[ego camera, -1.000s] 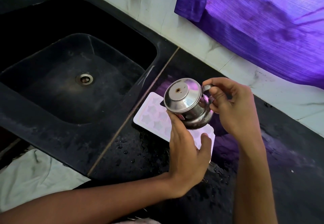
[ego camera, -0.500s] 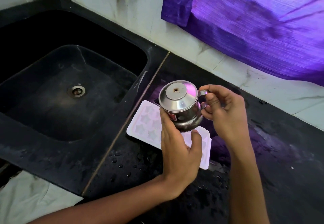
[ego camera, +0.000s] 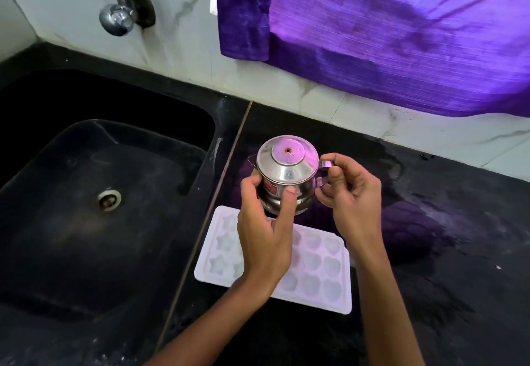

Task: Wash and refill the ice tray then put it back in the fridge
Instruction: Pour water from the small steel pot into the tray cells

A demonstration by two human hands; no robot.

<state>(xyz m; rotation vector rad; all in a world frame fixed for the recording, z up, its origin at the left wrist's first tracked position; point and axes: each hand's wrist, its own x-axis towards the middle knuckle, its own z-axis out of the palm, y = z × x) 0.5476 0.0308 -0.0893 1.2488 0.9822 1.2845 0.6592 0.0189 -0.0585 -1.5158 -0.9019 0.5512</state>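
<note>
Two hands on a steel pot (ego camera: pixel 284 178), held above the ice tray (ego camera: pixel 315 274).
Left hand (ego camera: pixel 265 236) grips the pot body, right hand (ego camera: pixel 348 193) pinches its handle. Tray lies flat on the black counter (ego camera: pixel 444 251), just right of the sink (ego camera: pixel 86 222), partly hidden under the left hand.

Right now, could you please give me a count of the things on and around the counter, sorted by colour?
Silver metal: 2, the steel pot held by both hands, and the tap
White: 1, the ice tray on the counter
Purple: 1, the cloth hanging on the wall
Black: 1, the sink
Total: 5
</note>
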